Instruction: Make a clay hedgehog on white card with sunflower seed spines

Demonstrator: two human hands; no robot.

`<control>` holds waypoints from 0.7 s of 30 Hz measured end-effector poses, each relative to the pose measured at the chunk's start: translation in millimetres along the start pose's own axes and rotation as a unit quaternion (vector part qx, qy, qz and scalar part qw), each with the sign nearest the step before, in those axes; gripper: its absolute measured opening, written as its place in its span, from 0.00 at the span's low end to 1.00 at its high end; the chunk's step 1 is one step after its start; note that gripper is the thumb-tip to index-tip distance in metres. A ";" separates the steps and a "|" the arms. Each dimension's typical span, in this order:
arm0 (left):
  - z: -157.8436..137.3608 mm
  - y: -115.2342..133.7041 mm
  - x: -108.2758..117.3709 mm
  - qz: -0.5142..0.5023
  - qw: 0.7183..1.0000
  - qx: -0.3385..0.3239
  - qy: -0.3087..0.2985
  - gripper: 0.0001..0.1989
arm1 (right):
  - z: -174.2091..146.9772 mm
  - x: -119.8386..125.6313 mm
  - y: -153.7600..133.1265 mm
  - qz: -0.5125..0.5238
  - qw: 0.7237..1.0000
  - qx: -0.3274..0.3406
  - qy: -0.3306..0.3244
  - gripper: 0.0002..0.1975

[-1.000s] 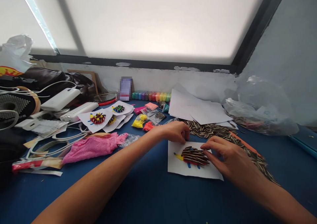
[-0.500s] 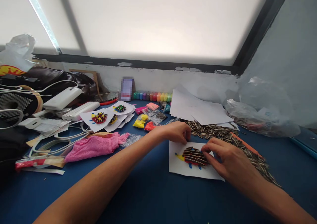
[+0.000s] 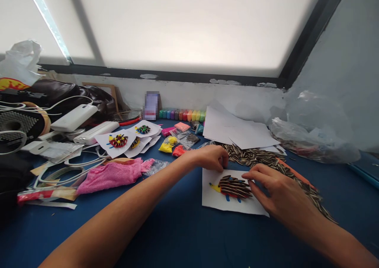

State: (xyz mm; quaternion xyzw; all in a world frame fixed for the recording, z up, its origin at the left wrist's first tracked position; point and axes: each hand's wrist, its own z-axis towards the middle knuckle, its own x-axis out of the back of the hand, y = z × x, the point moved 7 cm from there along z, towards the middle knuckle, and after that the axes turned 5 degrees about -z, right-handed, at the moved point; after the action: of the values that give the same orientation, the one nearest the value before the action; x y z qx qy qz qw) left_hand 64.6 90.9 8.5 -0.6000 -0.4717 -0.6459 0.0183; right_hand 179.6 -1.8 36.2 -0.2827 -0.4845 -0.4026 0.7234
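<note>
On a white sheet of paper (image 3: 213, 200) lies a hedgehog figure (image 3: 235, 188) with a yellow head, a red lower body and blue feet. Striped sunflower seeds cover its back like spines. My right hand (image 3: 275, 187) is at the figure's rear end, thumb and forefinger slightly parted, with no seed visible between them. At the sheet's upper edge rests my left hand (image 3: 213, 157), fingers curled down; whatever they hold, if anything, is hidden. A pile of sunflower seeds (image 3: 251, 156) spreads behind and to the right of the sheet.
Blank white sheets (image 3: 237, 128) lie behind the seeds, beside a clear plastic bag (image 3: 314, 137). Left of my forearm are a pink cloth (image 3: 111, 176), finished hedgehog pictures (image 3: 118, 141), clay packets (image 3: 168, 144), white cables and a power bank (image 3: 96, 132). A phone (image 3: 151, 106) leans against the wall.
My right hand has drawn back slightly to the right, its thumb moving away from the forefinger and uncovering more of the figure's rear seeds. My left hand has stayed in place.
</note>
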 end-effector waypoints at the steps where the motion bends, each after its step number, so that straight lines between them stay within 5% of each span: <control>1: -0.1 0.2 0.0 -0.002 1.000 0.000 -0.001 0.11 | -0.4 0.9 -0.3 0.006 1.000 0.003 0.000 0.13; 21: 0.7 -1.9 -1.0 -0.003 1.000 -0.001 -0.002 0.10 | -6.3 -0.8 -4.8 0.018 0.999 0.033 0.006 0.13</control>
State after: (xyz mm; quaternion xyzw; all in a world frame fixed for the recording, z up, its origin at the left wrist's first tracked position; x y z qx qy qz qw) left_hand 64.3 91.8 6.5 -0.5999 -0.4732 -0.6450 0.0145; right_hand 178.3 -9.1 33.3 -0.2648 -0.4878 -0.3752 0.7424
